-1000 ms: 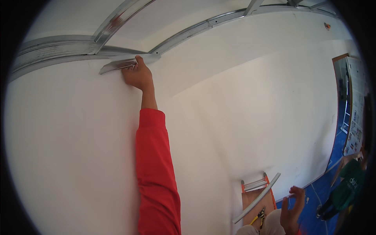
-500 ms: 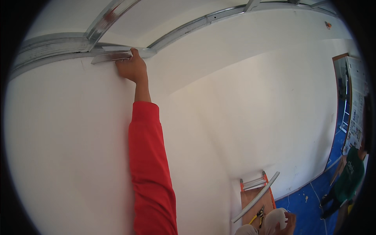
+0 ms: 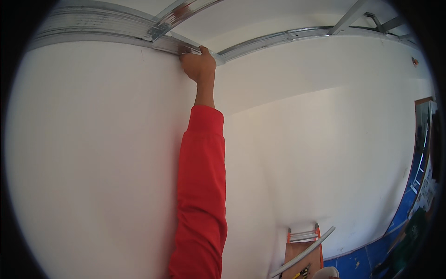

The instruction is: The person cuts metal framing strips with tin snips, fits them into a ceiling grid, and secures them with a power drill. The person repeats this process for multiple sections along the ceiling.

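My left hand (image 3: 199, 66), at the end of a raised red sleeve, is up at the wall corner just under the ceiling. Its fingers are closed round a short galvanized metal profile (image 3: 185, 46), with the thumb pointing up. This piece lies against the metal wall track (image 3: 93, 23), close beneath the spot where a cross channel (image 3: 179, 18) meets it. My fingers and the shadow hide part of the held piece. My right hand does not show.
Another metal track (image 3: 274, 38) follows the adjoining white wall. Below stands an orange-railed ladder with a brown board (image 3: 297, 253), a long grey strip (image 3: 304, 251) and yellow-handled snips (image 3: 301, 273) on it. A person in green (image 3: 411, 237) is at lower right, by blue floor covering (image 3: 355, 262).
My left hand has brought the metal profile up from a tilted position to lie against the track. The view has shifted, and my right hand has dropped out of sight.
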Motion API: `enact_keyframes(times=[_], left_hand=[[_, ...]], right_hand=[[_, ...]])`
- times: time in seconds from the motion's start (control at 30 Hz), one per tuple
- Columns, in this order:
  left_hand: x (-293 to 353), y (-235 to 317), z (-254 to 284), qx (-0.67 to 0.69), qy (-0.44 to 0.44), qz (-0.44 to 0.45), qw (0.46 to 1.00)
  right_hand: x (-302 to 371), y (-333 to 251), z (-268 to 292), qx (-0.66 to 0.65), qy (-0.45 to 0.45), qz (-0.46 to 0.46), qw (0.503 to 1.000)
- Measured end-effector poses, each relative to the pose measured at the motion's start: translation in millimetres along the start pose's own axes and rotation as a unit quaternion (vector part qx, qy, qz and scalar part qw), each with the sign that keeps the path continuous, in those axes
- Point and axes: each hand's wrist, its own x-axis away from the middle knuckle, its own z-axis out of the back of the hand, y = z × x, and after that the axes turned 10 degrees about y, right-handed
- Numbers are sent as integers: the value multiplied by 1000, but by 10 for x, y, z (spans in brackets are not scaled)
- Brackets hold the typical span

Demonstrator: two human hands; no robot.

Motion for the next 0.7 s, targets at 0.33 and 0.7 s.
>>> enact_keyframes(times=[0.33, 0.7], left_hand=[[-50, 38, 24, 38, -76, 51, 995], [-6, 83, 48, -1, -93, 79, 993]], right_hand=[[-147, 178, 25, 178, 154, 328, 915], [65, 29, 110, 17, -13, 6, 1000]])
